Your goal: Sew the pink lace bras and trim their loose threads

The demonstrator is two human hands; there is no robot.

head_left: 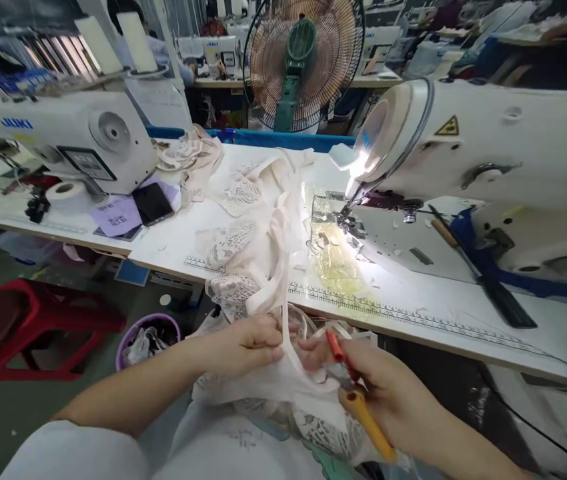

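My left hand is closed, thumb over fingers, on a narrow cream strap of a lace garment that lies across my lap. In my right hand is a pair of scissors with red and orange handles. The fingertips of that hand also touch the cream fabric, close to the left hand; the blade tips are hard to make out. More cream lace pieces run from my lap up over the table edge, linked by straps.
To the right stands a lit sewing machine; another is at the left. A screwdriver-like tool, a phone and a ruler strip are on the table. A fan stands behind, a red stool lower left.
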